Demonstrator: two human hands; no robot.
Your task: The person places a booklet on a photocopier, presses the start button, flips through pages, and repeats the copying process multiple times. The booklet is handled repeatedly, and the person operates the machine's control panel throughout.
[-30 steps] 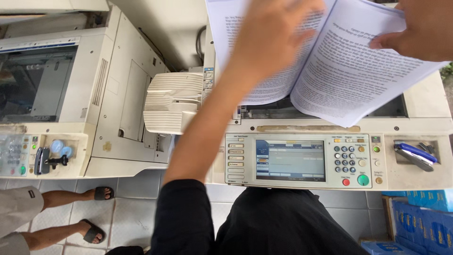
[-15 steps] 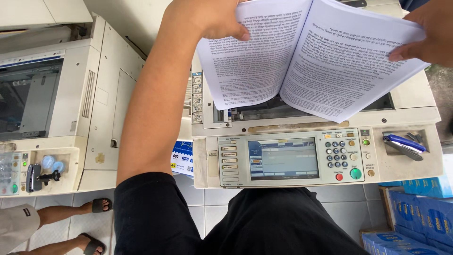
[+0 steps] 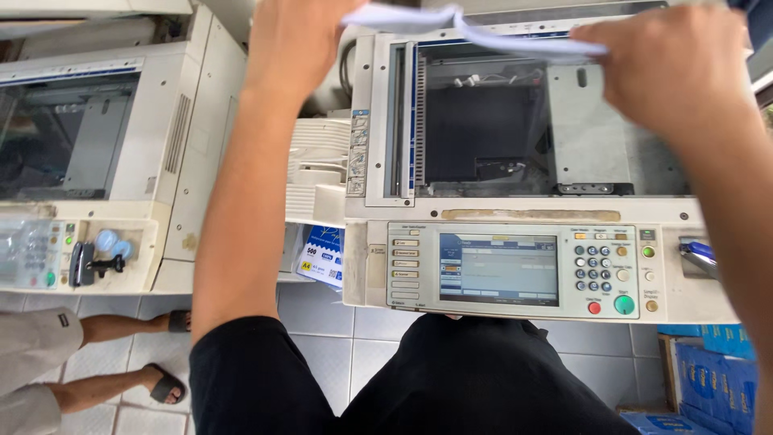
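Hands, left (image 3: 294, 40) and right (image 3: 672, 64), grip an open booklet (image 3: 475, 28) edge-on above the copier glass (image 3: 483, 129); loose pages could sag and fold when lowered.

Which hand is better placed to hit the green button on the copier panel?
Right, probably. The right hand grips the white open booklet on the side of the round green button; the left hand is across at the far side.
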